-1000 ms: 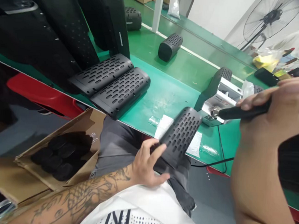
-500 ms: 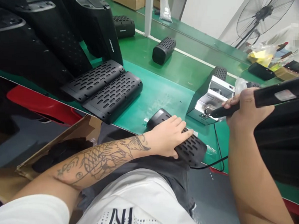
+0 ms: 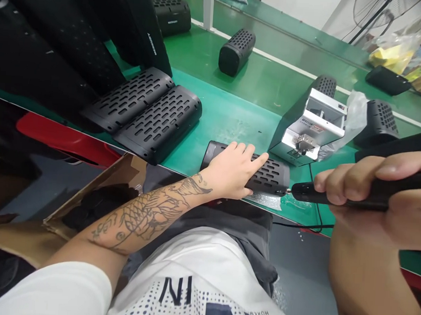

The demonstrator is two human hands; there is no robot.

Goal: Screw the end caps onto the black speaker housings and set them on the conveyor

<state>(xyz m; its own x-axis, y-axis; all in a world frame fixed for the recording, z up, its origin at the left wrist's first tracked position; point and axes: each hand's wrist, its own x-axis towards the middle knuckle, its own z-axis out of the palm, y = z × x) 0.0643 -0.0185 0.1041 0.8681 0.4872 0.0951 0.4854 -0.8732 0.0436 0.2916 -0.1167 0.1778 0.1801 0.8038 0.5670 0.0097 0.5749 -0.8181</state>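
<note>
A black perforated speaker housing lies on its side at the near edge of the green bench. My left hand rests on top of it, fingers laid over the grille and pressing it down. My right hand is wrapped round a black electric screwdriver, held level. Its tip touches the right end of the housing. A small grey screw dispenser stands just behind, with a black cable running down past the bench edge.
Two more perforated housings lie side by side at the left. Tall black speaker bodies stand behind them. Other small speakers sit on the conveyor strip. An open cardboard box with dark parts sits by my left knee.
My left hand brought the housing from my lap onto the bench edge and laid it flat. My right hand moved the screwdriver from the dispenser down to the housing's right end.
</note>
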